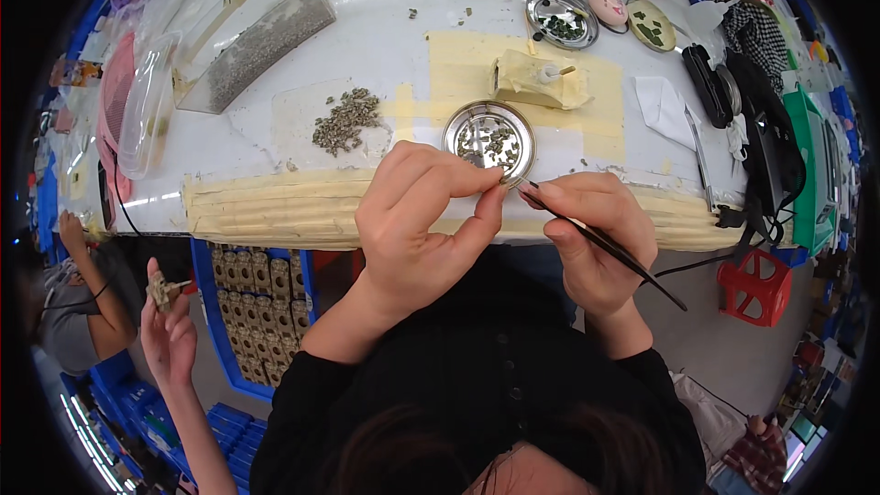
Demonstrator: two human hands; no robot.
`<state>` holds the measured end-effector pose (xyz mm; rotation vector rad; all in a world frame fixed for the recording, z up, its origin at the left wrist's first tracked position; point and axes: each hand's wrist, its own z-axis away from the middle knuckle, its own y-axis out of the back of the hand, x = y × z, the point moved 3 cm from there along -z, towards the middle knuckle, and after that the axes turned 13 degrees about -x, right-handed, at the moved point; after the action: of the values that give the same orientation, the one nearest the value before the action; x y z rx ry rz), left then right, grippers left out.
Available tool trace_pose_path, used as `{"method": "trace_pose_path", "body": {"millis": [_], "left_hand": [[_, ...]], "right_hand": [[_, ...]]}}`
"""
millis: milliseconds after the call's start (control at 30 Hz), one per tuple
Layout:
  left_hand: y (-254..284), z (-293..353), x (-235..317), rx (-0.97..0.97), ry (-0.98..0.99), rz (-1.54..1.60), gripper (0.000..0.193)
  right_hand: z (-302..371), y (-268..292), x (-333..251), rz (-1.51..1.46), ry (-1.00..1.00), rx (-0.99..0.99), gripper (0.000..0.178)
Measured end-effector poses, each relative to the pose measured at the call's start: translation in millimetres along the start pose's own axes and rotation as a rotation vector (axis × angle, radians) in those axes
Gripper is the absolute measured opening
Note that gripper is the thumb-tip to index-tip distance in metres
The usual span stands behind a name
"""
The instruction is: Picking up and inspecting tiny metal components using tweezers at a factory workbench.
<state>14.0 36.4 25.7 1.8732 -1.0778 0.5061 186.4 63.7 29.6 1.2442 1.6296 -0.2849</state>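
Note:
My left hand (417, 220) is closed, thumb and forefinger pinching a tiny part (503, 180) too small to make out well. Slim black tweezers (610, 243) rest in my right hand (600, 225), their tips meeting close to that part. Just beyond both hands is a round shiny metal dish (448, 133) with small greenish-grey pieces (495, 142) scattered in it. A heap of similar small pieces (346, 119) lies on a clear sheet to the left. Behind the dish stands a tape-wrapped block (527, 81) with a short peg on it.
A clear box of grey granules (266, 46) stands far left. Two round dishes (561, 18) (653, 26) hold dark green bits at the back right. Metal tweezers (699, 156) lie right. Below are a blue crate (215, 330) and red stool (753, 289). Another person's hand (170, 339) holds a part at left.

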Motion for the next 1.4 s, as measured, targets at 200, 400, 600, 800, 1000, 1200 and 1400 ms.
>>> {"method": "trace_pose_path", "body": {"millis": [200,400,600,800,1000,1200,1400], "left_hand": [[4,4,-3,0.019,-0.01,-0.025,0.02],[17,21,-12,0.071,0.045,-0.167,0.018],[31,36,-24,0.063,0.141,-0.335,0.018],[28,41,-36,0.042,0.194,-0.304,0.019],[31,44,-39,0.112,0.182,-0.226,0.018],[50,79,-45,0.475,0.296,0.506,0.011],[88,107,-57,0.856,0.042,-0.045,0.037]], "right_hand": [[6,-4,2,-0.032,-0.002,0.045,0.023],[13,-9,6,-0.052,-0.009,0.095,0.025],[14,-11,8,-0.043,-0.046,0.073,0.028],[11,-15,7,-0.024,-0.057,0.026,0.03],[5,-21,4,-0.031,-0.063,-0.005,0.032],[2,-29,6,-0.013,-0.033,-0.014,0.033],[-9,-39,-2,0.043,-0.054,-0.075,0.027]]}}
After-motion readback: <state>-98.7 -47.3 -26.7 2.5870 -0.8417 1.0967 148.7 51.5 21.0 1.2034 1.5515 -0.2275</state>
